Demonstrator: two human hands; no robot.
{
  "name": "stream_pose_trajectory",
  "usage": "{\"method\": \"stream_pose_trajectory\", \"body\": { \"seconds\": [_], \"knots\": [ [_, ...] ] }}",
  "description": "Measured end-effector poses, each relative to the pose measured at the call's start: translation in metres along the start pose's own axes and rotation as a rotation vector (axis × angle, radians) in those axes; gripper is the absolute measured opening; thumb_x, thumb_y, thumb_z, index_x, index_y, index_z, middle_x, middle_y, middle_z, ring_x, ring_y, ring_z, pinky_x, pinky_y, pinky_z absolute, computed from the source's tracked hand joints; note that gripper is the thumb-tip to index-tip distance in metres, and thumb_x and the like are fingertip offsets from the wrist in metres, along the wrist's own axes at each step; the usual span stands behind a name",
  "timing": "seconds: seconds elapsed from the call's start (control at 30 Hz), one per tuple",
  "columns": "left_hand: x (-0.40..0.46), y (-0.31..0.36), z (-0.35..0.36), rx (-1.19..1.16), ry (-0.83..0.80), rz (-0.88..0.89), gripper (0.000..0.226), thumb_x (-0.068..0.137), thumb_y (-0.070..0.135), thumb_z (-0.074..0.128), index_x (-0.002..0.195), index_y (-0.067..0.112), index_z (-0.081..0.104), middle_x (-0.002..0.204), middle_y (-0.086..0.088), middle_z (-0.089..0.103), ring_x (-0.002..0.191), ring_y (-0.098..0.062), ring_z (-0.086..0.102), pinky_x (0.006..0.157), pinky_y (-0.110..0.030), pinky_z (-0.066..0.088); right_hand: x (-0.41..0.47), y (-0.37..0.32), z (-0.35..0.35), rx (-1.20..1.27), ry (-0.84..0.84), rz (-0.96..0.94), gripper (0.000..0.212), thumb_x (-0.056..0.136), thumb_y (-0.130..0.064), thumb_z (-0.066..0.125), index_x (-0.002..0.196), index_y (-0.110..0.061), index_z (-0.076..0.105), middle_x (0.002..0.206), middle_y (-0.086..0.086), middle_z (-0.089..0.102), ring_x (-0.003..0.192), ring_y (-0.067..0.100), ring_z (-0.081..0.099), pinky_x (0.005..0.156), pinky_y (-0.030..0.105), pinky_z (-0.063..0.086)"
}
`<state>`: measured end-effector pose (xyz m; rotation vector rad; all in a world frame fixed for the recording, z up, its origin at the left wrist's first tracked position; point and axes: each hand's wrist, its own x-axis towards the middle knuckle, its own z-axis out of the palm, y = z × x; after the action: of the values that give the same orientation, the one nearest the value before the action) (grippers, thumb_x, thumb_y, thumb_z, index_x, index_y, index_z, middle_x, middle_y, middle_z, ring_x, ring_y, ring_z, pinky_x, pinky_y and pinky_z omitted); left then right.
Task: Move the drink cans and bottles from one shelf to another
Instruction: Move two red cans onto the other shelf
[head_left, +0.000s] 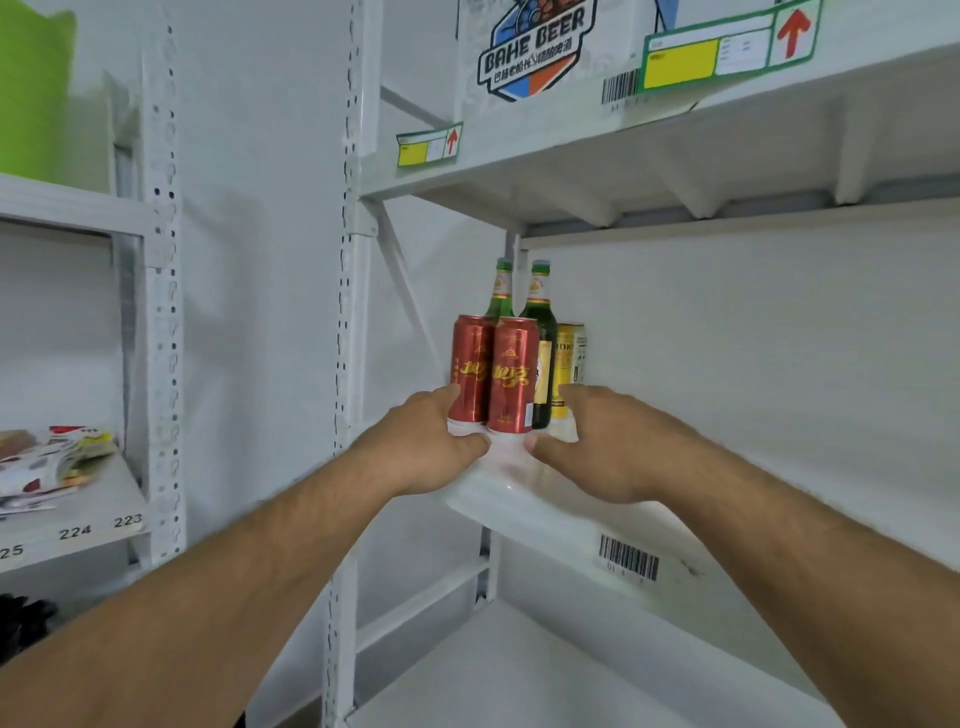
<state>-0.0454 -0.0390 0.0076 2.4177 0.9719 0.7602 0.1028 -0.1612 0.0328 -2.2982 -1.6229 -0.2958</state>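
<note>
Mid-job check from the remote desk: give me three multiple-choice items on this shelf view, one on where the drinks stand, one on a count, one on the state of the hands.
1. Where do the drinks stand?
A. top shelf
B. left end of the middle shelf
C. floor

2. How many red cans show?
A. one
B. two
C. four

3. What are the hands doing?
A. lifting a bottle
B. resting on the shelf either side of the cans
C. hanging at the sides

Key: 1 B, the group sits at the middle shelf end by the upright. 2 B, two red cans stand in front. 3 B, left hand and right hand flank them; whether the fingers touch a can is unclear.
</note>
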Motion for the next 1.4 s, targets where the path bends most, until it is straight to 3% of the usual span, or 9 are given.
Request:
{"method": "stream_pose_trajectory", "body": {
  "seconds": [0.17, 0.37, 0.53, 0.63, 0.7, 0.77, 0.9, 1.07, 1.4],
  "knots": [
    [0.048, -0.035, -0.013, -0.051, -0.037, 0.062, 0.068, 0.1, 0.043, 0.06, 0.16, 0.031, 0.03, 0.165, 0.002, 0.036, 0.147, -0.021, 0.041, 0.111, -0.031, 0.035, 0.042, -0.023, 0.011, 0.024, 0.035, 0.046, 0.05, 0.094, -0.06, 0.051, 0.137, -0.035, 0.048, 0.128, -0.005, 0.059, 0.11, 0.018, 0.058, 0.089, 0.035, 0.051],
    [0.11, -0.075, -0.019, -0.199, -0.071, 0.107, 0.076, 0.096, 0.046, 0.066, 0.161, 0.028, 0.03, 0.163, -0.002, 0.039, 0.145, -0.023, 0.043, 0.104, -0.028, 0.035, 0.089, -0.043, 0.03, 0.041, 0.095, 0.199, 0.045, 0.096, -0.053, 0.055, 0.135, -0.03, 0.05, 0.123, -0.001, 0.063, 0.104, 0.018, 0.059, 0.091, 0.037, 0.052],
    [0.153, -0.092, -0.013, -0.352, -0.141, 0.106, 0.08, 0.093, 0.039, 0.073, 0.158, 0.018, 0.032, 0.158, -0.004, 0.046, 0.141, -0.023, 0.048, 0.095, -0.026, 0.035, 0.117, -0.055, 0.042, 0.091, 0.18, 0.352, 0.059, 0.096, -0.052, 0.056, 0.143, -0.019, 0.042, 0.133, 0.005, 0.058, 0.101, 0.016, 0.051, 0.079, 0.028, 0.041],
    [0.177, -0.092, -0.011, -0.452, -0.19, 0.075, 0.067, 0.091, 0.03, 0.078, 0.148, 0.017, 0.044, 0.136, -0.001, 0.059, 0.127, -0.023, 0.056, 0.095, -0.028, 0.041, 0.138, -0.057, 0.042, 0.175, 0.248, 0.437, 0.062, 0.096, -0.051, 0.057, 0.144, -0.014, 0.041, 0.129, 0.007, 0.058, 0.096, 0.015, 0.05, 0.073, 0.024, 0.039],
    [0.192, -0.093, -0.005, -0.49, -0.208, 0.098, 0.045, 0.087, 0.023, 0.082, 0.126, 0.022, 0.06, 0.109, 0.009, 0.065, 0.115, -0.021, 0.063, 0.1, -0.034, 0.049, 0.151, -0.057, 0.042, 0.248, 0.289, 0.481, 0.057, 0.096, -0.049, 0.059, 0.138, -0.015, 0.043, 0.109, 0.003, 0.053, 0.083, 0.012, 0.046, 0.056, 0.02, 0.036],
    [0.206, -0.095, 0.003, -0.515, -0.212, 0.119, 0.046, 0.082, 0.022, 0.086, 0.123, 0.022, 0.065, 0.105, 0.005, 0.071, 0.108, -0.022, 0.069, 0.103, -0.042, 0.053, 0.165, -0.055, 0.044, 0.329, 0.333, 0.518, 0.046, 0.094, -0.049, 0.061, 0.123, -0.018, 0.044, 0.096, -0.004, 0.048, 0.083, 0.013, 0.048, 0.05, 0.02, 0.033],
    [0.229, -0.101, 0.017, -0.558, -0.212, 0.109, 0.059, 0.075, 0.031, 0.09, 0.128, 0.023, 0.066, 0.115, -0.002, 0.074, 0.108, -0.026, 0.07, 0.102, -0.049, 0.055, 0.189, -0.049, 0.054, 0.492, 0.428, 0.538, 0.031, 0.09, -0.047, 0.068, 0.101, -0.022, 0.053, 0.086, -0.008, 0.058, 0.084, 0.014, 0.059, 0.068, 0.026, 0.045],
    [0.239, -0.109, 0.023, -0.607, -0.259, 0.105, 0.054, 0.076, 0.032, 0.089, 0.126, 0.024, 0.07, 0.113, -0.001, 0.075, 0.106, -0.025, 0.071, 0.102, -0.048, 0.055, 0.205, -0.043, 0.065, 0.612, 0.494, 0.579, 0.025, 0.084, -0.046, 0.075, 0.096, -0.027, 0.065, 0.092, -0.003, 0.067, 0.087, 0.017, 0.064, 0.075, 0.032, 0.051],
    [0.239, -0.113, 0.024, -0.689, -0.24, 0.109, 0.058, 0.069, 0.034, 0.094, 0.121, 0.023, 0.069, 0.11, 0.002, 0.076, 0.102, -0.021, 0.073, 0.099, -0.047, 0.057, 0.196, -0.039, 0.06, 0.68, 0.632, 0.63, 0.045, 0.078, -0.049, 0.08, 0.109, -0.019, 0.066, 0.099, 0.0, 0.07, 0.09, 0.021, 0.068, 0.077, 0.036, 0.058]
  ]
}}
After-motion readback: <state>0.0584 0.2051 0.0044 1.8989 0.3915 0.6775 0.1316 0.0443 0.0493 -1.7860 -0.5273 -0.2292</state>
